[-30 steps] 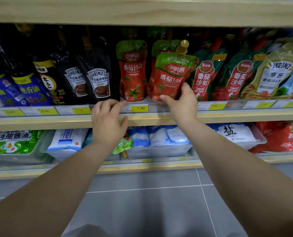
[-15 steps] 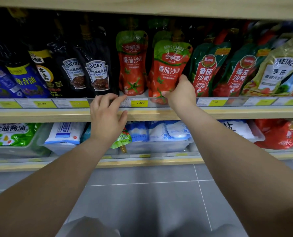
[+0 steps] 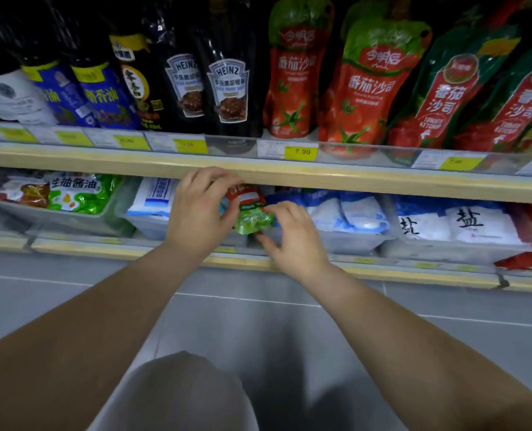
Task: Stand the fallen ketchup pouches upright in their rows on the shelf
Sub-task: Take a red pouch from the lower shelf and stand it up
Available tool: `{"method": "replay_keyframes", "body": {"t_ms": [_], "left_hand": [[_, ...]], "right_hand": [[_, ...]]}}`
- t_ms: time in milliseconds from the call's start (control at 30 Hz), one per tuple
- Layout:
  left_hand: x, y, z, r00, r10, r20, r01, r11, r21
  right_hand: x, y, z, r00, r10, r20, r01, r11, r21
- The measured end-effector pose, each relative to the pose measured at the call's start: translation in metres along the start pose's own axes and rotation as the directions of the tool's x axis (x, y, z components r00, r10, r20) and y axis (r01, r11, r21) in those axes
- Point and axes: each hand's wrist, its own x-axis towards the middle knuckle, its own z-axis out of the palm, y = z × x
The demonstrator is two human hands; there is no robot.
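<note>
Small red-and-green plastic ketchup pouch (image 3: pixel 248 209) lying fallen on the lower shelf (image 3: pixel 382 272), between both hands, on or over the clear plastic bins there; exact support hidden. Long axis tilted, red body up and back under the wooden edge of the upper shelf (image 3: pixel 351 181), green end down, forward and slightly right. Left hand (image 3: pixel 201 213) against the pouch's left side, fingers (image 3: pixel 208 177) curled over its red upper part. Right hand (image 3: pixel 292 236) at the green end, fingertips touching it, fingers narrow; full grip impossible to tell. Clear bin (image 3: pixel 345 241) just right holding white-and-blue bags; clear bin (image 3: pixel 72 217) to the left holding a green soy sauce packet. Above, red upright ketchup pouches with green tops (image 3: pixel 292 73) standing in rows beside black Heinz sauce pouches (image 3: pixel 227 85).
</note>
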Motion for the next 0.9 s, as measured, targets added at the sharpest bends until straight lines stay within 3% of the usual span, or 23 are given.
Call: {"method": "replay_keyframes", "body": {"t_ms": [133,267,467,700,900], "left_hand": [[-0.033,-0.028,0.001,0.988,-0.093,0.125,0.098,0.995,-0.03],[-0.052,-0.048,0.008,0.96,-0.183,0.212,0.2,0.978,-0.063],[-0.053,-0.057,0.026,0.921,-0.236,0.31,0.282,0.953,-0.111],[-0.022,-0.024,0.047,0.947,-0.09,0.308,0.168,0.957,-0.236],[-0.007,-0.005,0.041,0.981,-0.075,0.179,0.125,0.949,-0.29]], "right_hand": [[0.016,0.002,0.043,0.971,0.05,0.233,-0.018,0.99,-0.14],[0.032,0.01,0.067,0.944,0.101,0.315,-0.005,0.956,-0.293],[0.025,0.011,0.06,0.976,0.062,0.207,-0.004,0.962,-0.271],[0.004,-0.007,0.013,0.976,-0.182,-0.118,0.155,0.967,-0.204],[0.014,-0.021,-0.024,0.989,-0.059,-0.137,0.066,0.997,0.045]]}}
